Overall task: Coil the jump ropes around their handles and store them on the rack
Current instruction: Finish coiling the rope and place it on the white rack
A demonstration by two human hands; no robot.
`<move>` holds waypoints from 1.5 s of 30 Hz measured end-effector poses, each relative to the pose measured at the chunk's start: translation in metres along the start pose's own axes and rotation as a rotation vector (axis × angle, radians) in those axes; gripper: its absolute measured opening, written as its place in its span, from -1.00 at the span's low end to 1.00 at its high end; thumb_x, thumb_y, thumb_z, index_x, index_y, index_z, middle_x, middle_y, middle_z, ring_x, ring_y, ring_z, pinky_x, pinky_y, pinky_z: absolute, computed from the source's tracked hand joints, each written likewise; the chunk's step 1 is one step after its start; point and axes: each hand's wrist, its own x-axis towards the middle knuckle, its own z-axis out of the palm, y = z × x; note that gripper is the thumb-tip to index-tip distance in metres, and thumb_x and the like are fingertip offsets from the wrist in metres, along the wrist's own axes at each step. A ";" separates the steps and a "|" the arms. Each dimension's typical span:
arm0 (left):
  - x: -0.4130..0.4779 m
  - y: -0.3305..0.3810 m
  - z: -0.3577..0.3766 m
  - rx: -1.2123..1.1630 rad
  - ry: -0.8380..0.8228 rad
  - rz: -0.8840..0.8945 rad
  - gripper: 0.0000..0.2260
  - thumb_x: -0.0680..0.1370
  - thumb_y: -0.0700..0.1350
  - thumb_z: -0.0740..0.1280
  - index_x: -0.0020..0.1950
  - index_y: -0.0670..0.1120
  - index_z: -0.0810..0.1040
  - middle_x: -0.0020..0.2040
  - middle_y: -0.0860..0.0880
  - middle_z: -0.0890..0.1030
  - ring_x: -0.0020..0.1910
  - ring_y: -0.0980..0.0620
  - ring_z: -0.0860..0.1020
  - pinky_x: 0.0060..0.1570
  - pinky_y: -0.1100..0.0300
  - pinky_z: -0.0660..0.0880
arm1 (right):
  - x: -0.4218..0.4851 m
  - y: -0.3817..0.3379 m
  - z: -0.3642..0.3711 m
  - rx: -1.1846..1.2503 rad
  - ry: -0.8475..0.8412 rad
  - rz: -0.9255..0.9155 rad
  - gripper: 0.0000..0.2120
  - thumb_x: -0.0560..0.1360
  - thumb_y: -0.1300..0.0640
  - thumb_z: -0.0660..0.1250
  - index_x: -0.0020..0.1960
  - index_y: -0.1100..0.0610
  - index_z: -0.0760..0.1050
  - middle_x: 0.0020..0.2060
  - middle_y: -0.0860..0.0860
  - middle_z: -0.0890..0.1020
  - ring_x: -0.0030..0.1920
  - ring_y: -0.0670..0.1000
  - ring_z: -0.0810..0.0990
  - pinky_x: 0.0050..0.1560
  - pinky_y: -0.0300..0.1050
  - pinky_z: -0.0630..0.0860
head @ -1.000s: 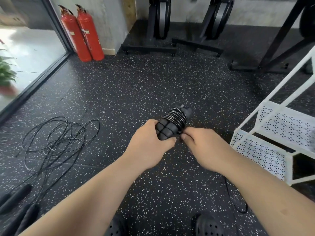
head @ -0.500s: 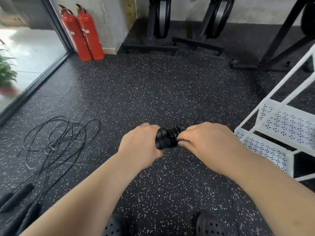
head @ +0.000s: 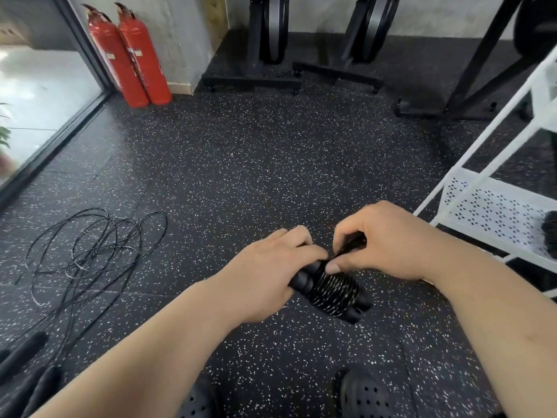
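A black jump rope (head: 334, 292) is wound in tight coils around its paired handles, held low over the floor in the middle of the view. My left hand (head: 265, 279) grips the handles' left end. My right hand (head: 382, 245) pinches the rope's end just above the coils. Loose black ropes (head: 90, 248) lie tangled on the floor at the left, with their handles (head: 24, 351) at the bottom left corner. The white perforated rack (head: 494, 212) stands at the right, a dark bundle (head: 550, 236) on its shelf at the frame edge.
Two red fire extinguishers (head: 129, 55) stand by the glass door at the back left. Black exercise machines (head: 271, 40) line the back wall. The tips of my black shoes (head: 364, 396) show at the bottom. Speckled rubber floor stretches between.
The coiled bundle has dropped lower and turned, its far end now pointing down-right. My right hand rose above the coils and pinches the rope end. The view shifted slightly.
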 end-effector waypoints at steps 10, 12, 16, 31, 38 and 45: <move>-0.003 0.006 -0.025 -0.619 0.067 -0.108 -0.44 0.49 -0.19 0.60 0.38 0.19 0.52 0.20 0.19 0.52 0.20 0.15 0.56 0.21 0.25 0.48 | -0.007 0.013 -0.024 0.242 -0.016 0.060 -0.82 0.55 -0.20 0.44 -0.08 -0.14 0.74 -0.16 -0.16 0.75 -0.10 -0.12 0.71 0.04 -0.11 0.57; -0.002 0.007 -0.027 -0.745 0.091 -0.137 -0.43 0.49 -0.19 0.62 0.40 0.17 0.51 0.20 0.18 0.61 0.20 0.15 0.61 0.22 0.22 0.54 | -0.002 0.012 -0.021 0.361 -0.007 0.092 -0.80 0.67 0.09 0.39 -0.10 0.04 0.73 -0.21 -0.08 0.74 -0.19 -0.09 0.70 -0.09 -0.18 0.56; -0.001 0.008 -0.030 -0.906 0.190 -0.231 -0.47 0.51 -0.12 0.62 0.39 0.16 0.50 0.24 0.21 0.67 0.24 0.21 0.64 0.34 0.10 0.55 | 0.004 0.015 -0.004 0.353 0.097 0.189 -0.67 0.66 0.45 0.17 -0.16 0.18 0.55 -0.29 0.02 0.61 -0.35 -0.08 0.52 -0.36 -0.35 0.45; 0.004 -0.024 -0.014 -0.650 0.520 -0.633 -0.63 0.39 0.25 0.63 0.06 0.20 0.58 -0.13 0.28 0.67 -0.24 0.24 0.62 -0.27 0.27 0.48 | 0.007 -0.040 0.048 -0.144 0.007 0.031 -0.81 0.76 -0.10 0.13 0.22 -0.09 0.48 -0.21 -0.11 0.58 -0.26 -0.04 0.58 -0.15 0.06 0.58; 0.001 -0.036 -0.015 -0.512 0.305 -0.643 -0.62 0.39 0.32 0.59 0.08 0.25 0.56 -0.11 0.16 0.67 -0.22 0.14 0.63 -0.28 0.20 0.47 | -0.001 -0.035 0.023 -0.325 0.135 -0.008 -0.72 0.72 -0.22 0.11 0.10 -0.17 0.56 -0.21 -0.18 0.60 -0.22 -0.09 0.59 -0.12 0.03 0.61; 0.002 -0.026 -0.007 -0.389 0.046 -0.460 -0.67 0.54 0.36 0.41 0.17 0.22 0.52 -0.05 0.14 0.63 -0.14 0.15 0.60 -0.14 0.13 0.53 | 0.003 -0.014 0.006 -0.141 0.269 -0.058 -0.76 0.61 -0.27 0.30 0.03 -0.22 0.70 -0.16 -0.29 0.67 -0.12 -0.18 0.62 -0.03 0.02 0.61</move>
